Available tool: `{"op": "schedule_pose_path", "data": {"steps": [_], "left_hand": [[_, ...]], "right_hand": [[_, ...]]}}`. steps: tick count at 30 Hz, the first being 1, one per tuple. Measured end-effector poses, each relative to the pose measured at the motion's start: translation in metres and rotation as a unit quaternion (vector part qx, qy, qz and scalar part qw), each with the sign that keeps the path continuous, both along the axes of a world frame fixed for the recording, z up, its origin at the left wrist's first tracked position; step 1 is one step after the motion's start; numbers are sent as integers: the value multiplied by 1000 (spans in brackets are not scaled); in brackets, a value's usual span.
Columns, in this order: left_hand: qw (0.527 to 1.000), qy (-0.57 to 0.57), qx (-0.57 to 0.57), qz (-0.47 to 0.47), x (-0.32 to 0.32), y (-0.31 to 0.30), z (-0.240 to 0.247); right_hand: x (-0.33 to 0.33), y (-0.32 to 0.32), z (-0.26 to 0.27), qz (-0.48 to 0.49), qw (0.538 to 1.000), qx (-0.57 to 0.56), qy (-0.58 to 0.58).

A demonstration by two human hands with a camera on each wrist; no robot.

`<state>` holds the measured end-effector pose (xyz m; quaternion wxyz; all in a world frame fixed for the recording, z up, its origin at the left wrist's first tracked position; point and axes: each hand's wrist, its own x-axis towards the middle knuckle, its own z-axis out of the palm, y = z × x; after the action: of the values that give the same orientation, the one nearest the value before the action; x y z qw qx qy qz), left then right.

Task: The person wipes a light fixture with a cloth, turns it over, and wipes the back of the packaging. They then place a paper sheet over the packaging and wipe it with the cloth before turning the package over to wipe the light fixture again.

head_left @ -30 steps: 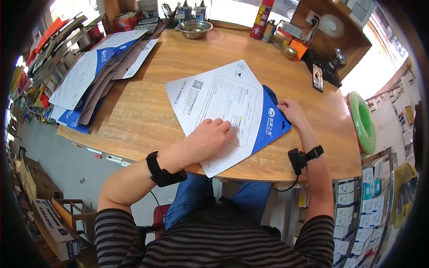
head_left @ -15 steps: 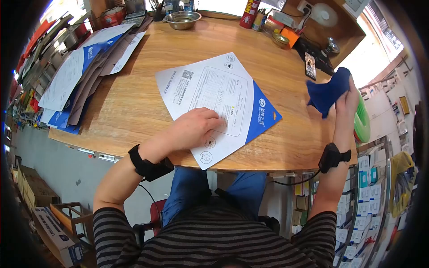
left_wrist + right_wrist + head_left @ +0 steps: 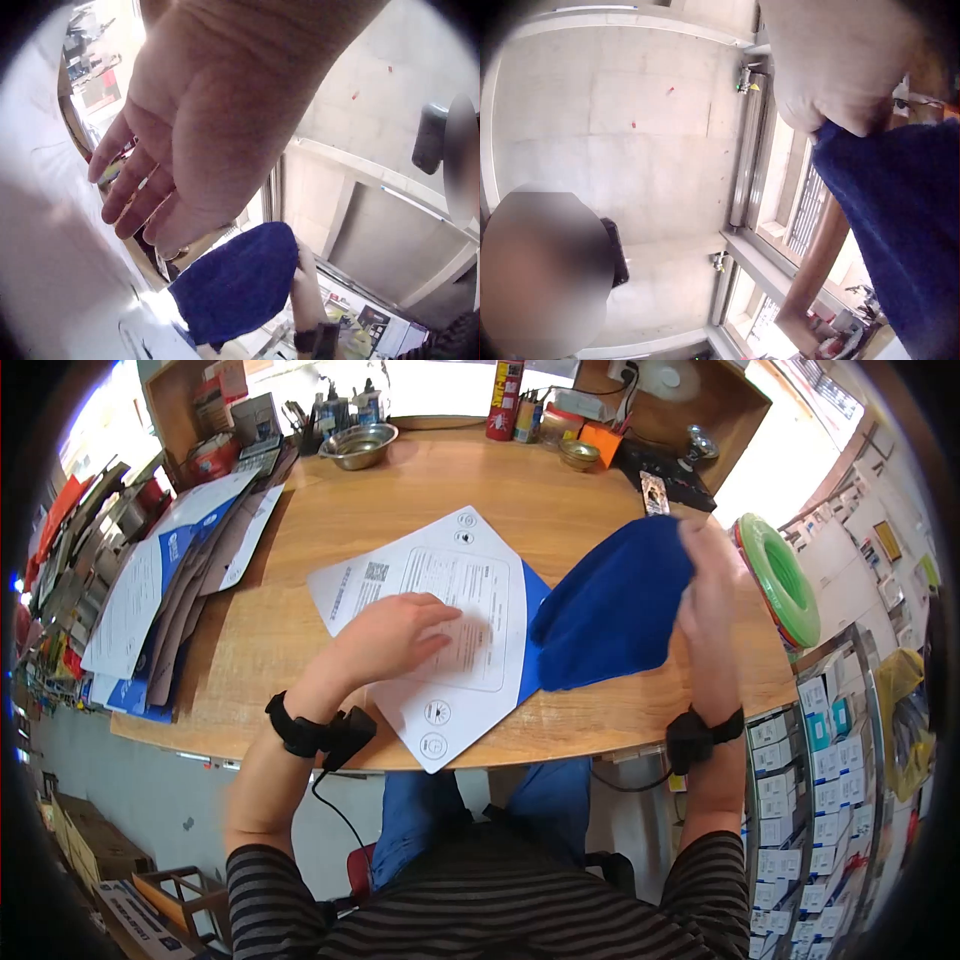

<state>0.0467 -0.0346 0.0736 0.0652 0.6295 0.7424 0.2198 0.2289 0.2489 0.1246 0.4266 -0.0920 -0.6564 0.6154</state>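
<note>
A white and blue printed card (image 3: 480, 660) lies aslant on the wooden desk (image 3: 560, 725). Over its lower left part is my left hand (image 3: 395, 630), its fingers loosely extended and the palm bare in the left wrist view. My right hand (image 3: 708, 580), blurred, grips a dark blue cloth (image 3: 615, 610) by its right edge. Spread out, the cloth overlaps the card's blue corner in the head view. The right wrist view shows a bunched corner of the cloth (image 3: 900, 217) pinched under the right hand's fingers (image 3: 855, 112).
Similar printed cards (image 3: 130, 600) are stacked on the desk's left side. Along the back stand a metal bowl (image 3: 358, 448), a red spray can (image 3: 504, 400) and a small brass-coloured dish (image 3: 579, 455). A phone (image 3: 654, 493) and a green coil (image 3: 780, 575) are at the right.
My right hand left the card's blue corner, raised the crumpled blue cloth at the right, and now has it spread beside and over that corner. My left hand has lifted slightly, its fingers looser.
</note>
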Motion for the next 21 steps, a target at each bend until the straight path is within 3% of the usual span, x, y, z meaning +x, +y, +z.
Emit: {"op": "schedule_pose_path", "data": {"steps": [1,2,3,4,5,7,8,10,11,12,13,14,16,18,21], "left_hand": [[999,9,41,16,-9,0,-2],[999,12,42,11,-19,-2,-6],[993,12,100,67,-29,-4,-11],[980,11,158,124,-38,-8,-16],[980,13,159,121,-46,-11,-18],[948,-18,224,227,-60,-20,-22],[948,-18,225,225,-67,-22,-29],[897,-3,329,294,-81,-28,-50],[896,-9,304,323,-87,-35,-61],[897,-9,304,320,-74,-38,-54],[850,-222,339,337,-57,-44,-44],[761,-425,355,337,-43,-48,-41],[742,-485,386,254,-28,-62,-61],[671,-606,354,238,16,-68,-55],[615,-681,331,219,64,-68,-60]], "right_hand": [[-5,-3,-10,-47,995,83,-28],[-10,-8,-19,-15,997,37,-61],[-10,-10,-30,19,991,24,-129],[-14,-10,-39,33,976,86,-195],[-18,-17,-54,24,966,147,-210],[-20,-33,-65,96,916,211,-328],[-21,-33,-81,132,900,290,-299],[-17,-45,-98,85,820,453,-339],[-14,-54,-102,83,821,451,-341],[-12,-63,-103,45,792,487,-366],[-11,-69,-104,6,760,520,-390],[-10,-71,-106,-1,760,519,-392],[-9,-72,-113,-23,771,517,-370],[-8,-76,-116,-40,776,511,-368],[-9,-78,-125,-65,782,513,-348]]}}
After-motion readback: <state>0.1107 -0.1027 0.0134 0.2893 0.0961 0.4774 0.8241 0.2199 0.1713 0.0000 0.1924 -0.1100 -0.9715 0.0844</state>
